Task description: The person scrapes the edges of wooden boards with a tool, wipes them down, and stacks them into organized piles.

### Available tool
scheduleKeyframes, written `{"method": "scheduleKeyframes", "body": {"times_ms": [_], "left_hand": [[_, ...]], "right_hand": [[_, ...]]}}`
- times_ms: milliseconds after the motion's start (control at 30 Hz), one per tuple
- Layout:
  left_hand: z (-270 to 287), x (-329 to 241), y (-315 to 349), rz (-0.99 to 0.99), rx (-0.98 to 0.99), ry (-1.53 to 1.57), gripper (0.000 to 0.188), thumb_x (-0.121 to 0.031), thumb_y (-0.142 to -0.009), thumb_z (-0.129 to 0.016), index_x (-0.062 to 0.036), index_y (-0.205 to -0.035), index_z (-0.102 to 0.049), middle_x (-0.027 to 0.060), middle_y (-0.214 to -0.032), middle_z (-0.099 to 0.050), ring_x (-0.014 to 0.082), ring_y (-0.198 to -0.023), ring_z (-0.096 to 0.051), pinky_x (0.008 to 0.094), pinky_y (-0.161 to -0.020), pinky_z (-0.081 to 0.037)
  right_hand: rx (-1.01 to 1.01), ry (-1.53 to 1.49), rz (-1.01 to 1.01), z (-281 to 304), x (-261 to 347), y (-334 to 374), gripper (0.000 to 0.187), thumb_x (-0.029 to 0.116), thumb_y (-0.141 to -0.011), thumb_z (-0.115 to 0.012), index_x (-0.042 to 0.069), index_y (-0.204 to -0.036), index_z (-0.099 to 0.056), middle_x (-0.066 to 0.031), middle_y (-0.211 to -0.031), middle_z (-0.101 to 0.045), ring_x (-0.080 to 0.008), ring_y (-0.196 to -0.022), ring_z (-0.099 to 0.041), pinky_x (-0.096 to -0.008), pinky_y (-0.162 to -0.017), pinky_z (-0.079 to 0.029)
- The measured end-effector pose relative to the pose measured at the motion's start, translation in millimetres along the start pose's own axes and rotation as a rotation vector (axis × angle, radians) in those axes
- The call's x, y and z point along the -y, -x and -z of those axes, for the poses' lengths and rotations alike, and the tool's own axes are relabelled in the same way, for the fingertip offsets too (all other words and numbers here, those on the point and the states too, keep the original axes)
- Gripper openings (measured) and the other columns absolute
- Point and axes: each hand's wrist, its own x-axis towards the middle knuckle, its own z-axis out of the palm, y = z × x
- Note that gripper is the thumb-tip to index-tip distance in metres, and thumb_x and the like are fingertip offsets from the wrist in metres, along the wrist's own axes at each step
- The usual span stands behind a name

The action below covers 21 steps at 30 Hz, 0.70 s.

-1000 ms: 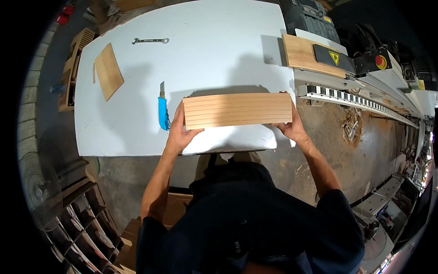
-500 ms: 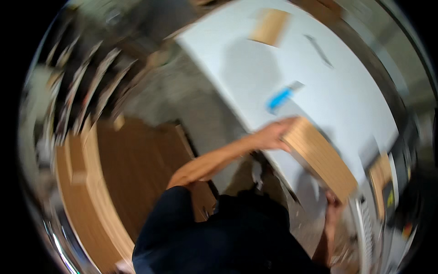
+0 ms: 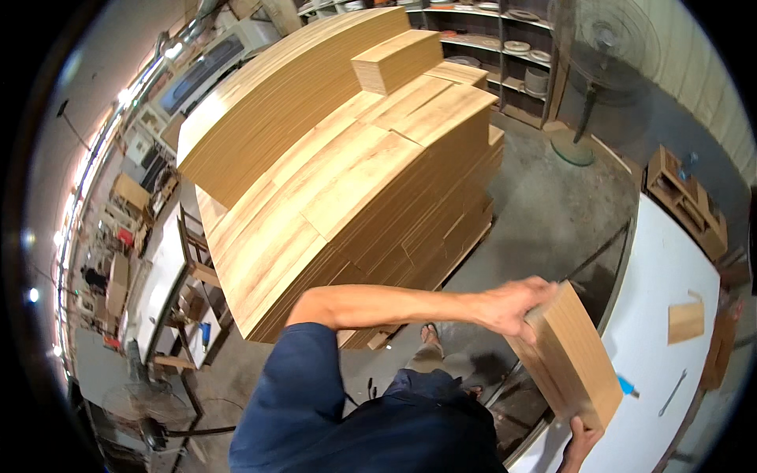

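Plank bundle (image 3: 587,355) is up in both hands right now, tilted across the bench's (image 3: 666,268) near long edge. Can't tell if its underside touches the top. Left hand (image 3: 516,309) is clamped around one end, thumb pressed on the grainy face; right hand (image 3: 583,440) grips the opposite end, though its underside fingers are mostly hidden.

Couple of things that'd worry me. No strap shows on that bundle, so if either hand eases off, I'd guess the middle boards could slip out and hit the floor (image 3: 544,189). Dip that right end too low and it might snag the bench edge. The blue utility knife (image 3: 625,385) peeks out right behind the bundle, so a careless swing could shove it toward the wrench (image 3: 673,393) or the wood offcut (image 3: 686,323), both near the far edge, or nick a finger. Also, the left forearm crosses in front of the big plank pile's (image 3: 378,169) near corner, so turning sharply could mean a scraped elbow.
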Motion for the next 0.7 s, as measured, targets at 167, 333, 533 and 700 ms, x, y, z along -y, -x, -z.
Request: {"method": "scheduleKeyframes", "body": {"times_ms": [167, 333, 533, 700], "left_hand": [[117, -2, 77, 0.199, -0.256, -0.147, 0.095, -0.026, -0.072, -0.085, 0.0054, -0.146, -0.035, 0.0266, -0.136, -0.046, 0.0372, -0.129, -0.043, 0.0415, -0.109, -0.039], [214, -20, 152, 0.574, -0.540, 0.040, 0.075, -0.030, -0.073, -0.085, 0.0044, -0.132, -0.054, 0.0243, -0.125, -0.058, 0.0323, -0.114, -0.058, 0.0395, -0.098, -0.048], [295, 18, 240, 0.722, -0.937, 0.413, 0.060, -0.027, -0.077, -0.083, 0.0091, -0.119, -0.062, 0.0198, -0.107, -0.069, 0.0272, -0.098, -0.066, 0.0365, -0.092, -0.050], [349, 54, 291, 0.838, -1.215, 0.601, 0.046, -0.033, -0.087, -0.074, 0.0061, -0.111, -0.065, 0.0137, -0.096, -0.068, 0.0199, -0.088, -0.063, 0.0330, -0.083, -0.052]], "right_hand": [[0.225, 0.060, 0.137, -108, 89, -122, 0.065, 0.025, -0.070, -0.081, -0.008, -0.120, -0.055, -0.0105, -0.109, -0.062, -0.0217, -0.101, -0.059, -0.0345, -0.089, -0.047], [0.530, -0.017, 0.334, -259, 214, -195, 0.062, 0.036, -0.074, -0.080, -0.005, -0.116, -0.060, -0.0051, -0.105, -0.064, -0.0135, -0.095, -0.059, -0.0304, -0.082, -0.048], [0.970, 0.048, 0.132, -424, 306, -268, 0.055, 0.030, -0.081, -0.077, -0.005, -0.121, -0.060, -0.0081, -0.108, -0.066, -0.0155, -0.099, -0.061, -0.0302, -0.085, -0.049], [1.166, 0.019, -0.052, -588, 347, -313, 0.055, 0.031, -0.090, -0.070, -0.010, -0.124, -0.056, -0.0182, -0.121, -0.063, -0.0217, -0.110, -0.061, -0.0317, -0.096, -0.048]]}}
